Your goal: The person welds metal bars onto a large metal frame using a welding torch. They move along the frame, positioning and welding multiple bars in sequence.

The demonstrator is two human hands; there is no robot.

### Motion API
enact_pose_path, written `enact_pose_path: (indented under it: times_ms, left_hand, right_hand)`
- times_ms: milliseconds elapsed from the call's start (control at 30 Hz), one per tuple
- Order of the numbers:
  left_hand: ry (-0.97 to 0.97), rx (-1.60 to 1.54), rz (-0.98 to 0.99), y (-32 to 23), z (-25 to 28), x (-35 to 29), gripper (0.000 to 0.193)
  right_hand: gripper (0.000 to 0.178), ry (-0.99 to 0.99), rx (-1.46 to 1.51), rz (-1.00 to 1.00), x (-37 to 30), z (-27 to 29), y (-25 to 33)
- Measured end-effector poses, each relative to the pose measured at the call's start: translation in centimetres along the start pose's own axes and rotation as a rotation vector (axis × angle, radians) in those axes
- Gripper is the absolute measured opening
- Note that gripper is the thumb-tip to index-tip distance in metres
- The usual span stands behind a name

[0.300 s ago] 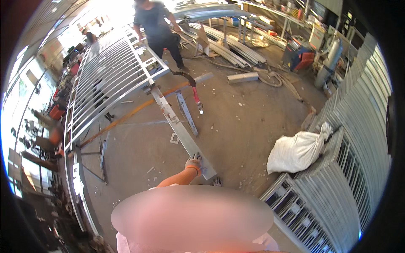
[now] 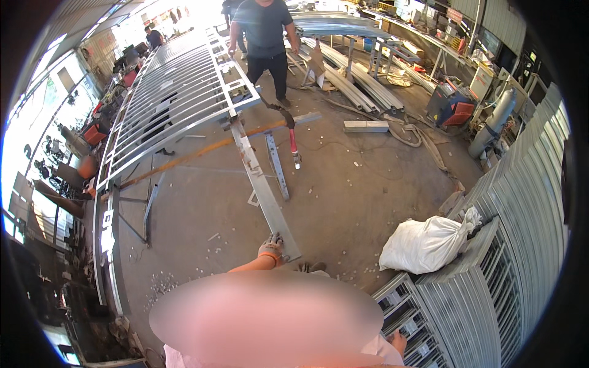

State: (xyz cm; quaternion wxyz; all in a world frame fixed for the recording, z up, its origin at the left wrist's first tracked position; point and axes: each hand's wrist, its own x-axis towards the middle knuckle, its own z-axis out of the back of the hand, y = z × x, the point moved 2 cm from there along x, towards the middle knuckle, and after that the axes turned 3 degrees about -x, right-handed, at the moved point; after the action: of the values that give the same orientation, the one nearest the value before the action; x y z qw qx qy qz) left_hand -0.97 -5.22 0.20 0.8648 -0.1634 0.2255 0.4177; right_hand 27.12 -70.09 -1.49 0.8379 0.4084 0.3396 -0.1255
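The gloved left hand (image 2: 270,248) is clamped around the near end of a long steel bar (image 2: 261,184); the right hand (image 2: 397,341), low right beside grilles (image 2: 466,306), shows no readable grip.

gloved left hand (image 2: 270,248) outstretched, fingers closed; right hand (image 2: 399,341) low

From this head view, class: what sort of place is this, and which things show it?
Most likely a metal fabrication workshop: a barred steel gate panel on stands, stacked metal lengths, and a red welding machine. The left hand grips a long steel bar.
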Motion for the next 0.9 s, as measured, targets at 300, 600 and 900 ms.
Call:
enact_pose_path:
  times_ms: [300, 600, 900]
  left_hand:
    - [-0.07, -0.107, 0.109, -1.9, -2.7, -1.0, 0.114]
    - [0.013, -0.1, 0.111, -2.2, -1.3, -3.5, 0.112]
    - [-0.015, 0.154, 0.14, -2.0, -2.8, -2.3, 0.097]
  right_hand:
    - [0.047, 0.192, -0.624, 0.372, 4.4, -7.1, 11.2]
    - [0.047, 0.295, -0.632, 0.125, 16.7, -10.7, 22.8]
    - [0.048, 0.346, -0.316, 0.126, 25.4, -15.4, 39.6]
